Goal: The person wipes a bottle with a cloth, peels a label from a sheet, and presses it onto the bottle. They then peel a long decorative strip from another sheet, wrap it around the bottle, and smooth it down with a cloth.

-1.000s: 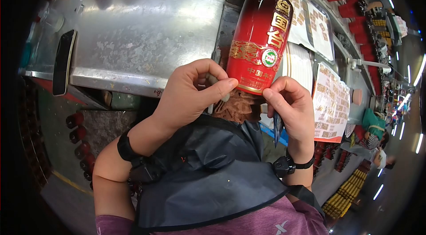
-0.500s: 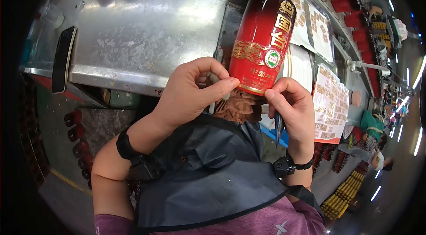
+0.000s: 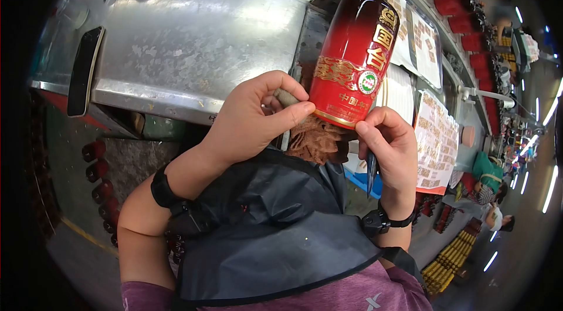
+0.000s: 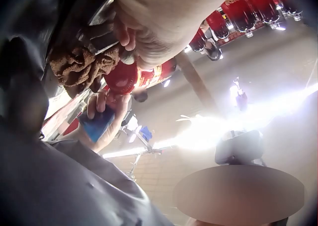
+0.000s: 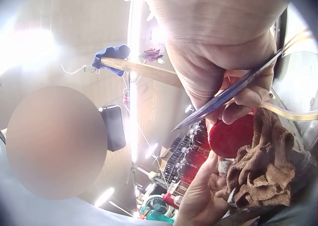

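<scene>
A red glass bottle [image 3: 352, 70], dark toward its neck and with gold lettering, lies tilted with its base toward me. Under its base is a crumpled brown cloth [image 3: 314, 142]. My left hand [image 3: 252, 117] has thumb and forefinger at the base's left edge. A small greyish rounded piece [image 3: 285, 98] sits among its curled fingers. At the right edge of the base, my right hand [image 3: 392, 149] pinches with thumb and forefinger. Its other fingers hold a thin, dark blue flat blade [image 5: 231, 94], which points back toward my apron.
A metal worktop [image 3: 187, 47] spreads to the left, with a phone [image 3: 86, 70] propped at its edge. Printed label sheets [image 3: 437, 141] lie to the right. Red bottles [image 3: 460, 6] line the far right, and more [image 3: 101, 167] stand low on the left.
The bottle and both hands have shifted slightly to the right in the head view, along with the worktop's edge. The hands keep their places at the bottle's base.
</scene>
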A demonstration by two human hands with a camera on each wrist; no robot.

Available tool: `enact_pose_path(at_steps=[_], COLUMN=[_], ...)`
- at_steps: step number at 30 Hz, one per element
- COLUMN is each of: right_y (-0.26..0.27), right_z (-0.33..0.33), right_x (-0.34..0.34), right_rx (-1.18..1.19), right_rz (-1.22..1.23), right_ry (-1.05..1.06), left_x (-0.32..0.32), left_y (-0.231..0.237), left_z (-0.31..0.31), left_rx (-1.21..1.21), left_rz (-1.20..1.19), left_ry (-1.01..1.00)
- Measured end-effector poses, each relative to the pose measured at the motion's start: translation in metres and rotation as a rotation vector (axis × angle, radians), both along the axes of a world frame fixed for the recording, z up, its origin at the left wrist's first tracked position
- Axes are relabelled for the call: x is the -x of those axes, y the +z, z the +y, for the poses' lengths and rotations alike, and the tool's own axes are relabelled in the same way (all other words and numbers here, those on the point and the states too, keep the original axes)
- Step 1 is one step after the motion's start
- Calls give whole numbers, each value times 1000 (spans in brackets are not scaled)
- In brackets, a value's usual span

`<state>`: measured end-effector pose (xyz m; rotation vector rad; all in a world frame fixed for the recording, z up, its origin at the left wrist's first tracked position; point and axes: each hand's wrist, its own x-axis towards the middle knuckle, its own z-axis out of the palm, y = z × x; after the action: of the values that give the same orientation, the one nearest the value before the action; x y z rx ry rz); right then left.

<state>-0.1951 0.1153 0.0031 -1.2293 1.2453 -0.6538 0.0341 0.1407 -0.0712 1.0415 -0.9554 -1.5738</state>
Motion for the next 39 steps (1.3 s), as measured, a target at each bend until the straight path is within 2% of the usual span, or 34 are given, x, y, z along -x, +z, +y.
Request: enact_pose_path(at_steps=[4,6,7,9,13,15,18,20,21,23,24,26,29,39], right_y=[0,0,0,1,1,0,-9,-14,-16,-17,-18,-17,-16,-17], right_z=[0,0,1,2,-1,-2,-7,-9,-9,-11,-11,-12,-13,-14], right_x=[1,0,0,0,1,8,15,19,21,22,23,23,24,23], right_rx=[12,18,25,23,12,-2,-50,-80,-97,-116,-114,-112,-128,-134], right_rz=[31,43,54,63,64,63,54,50,41,31,30,29,40,18], right_ry=[7,1,-9,-9,-1,12,40,57,56,55,61,64,67,72], left_x=[-9,-11,-11,-9,-1,0,3,2,1,0,0,0,3,3], left_y=[5,-2,-2,1,-4,-1,1,11,15,19,16,2,-10,-8], left_z=[0,-5,-5,-5,-18,-20,-14,-9,-8,-8,-8,-9,-8,-8], left_rx=[-43,431,430,542,670,644,683,491,489,329,328,497,433,360], left_rz=[-169,-601,-600,-890,-799,-790,-725,-693,-690,-597,-596,-538,-422,-374], left_ry=[66,234,238,86,87,54,164,71,72,0,0,66,42,43])
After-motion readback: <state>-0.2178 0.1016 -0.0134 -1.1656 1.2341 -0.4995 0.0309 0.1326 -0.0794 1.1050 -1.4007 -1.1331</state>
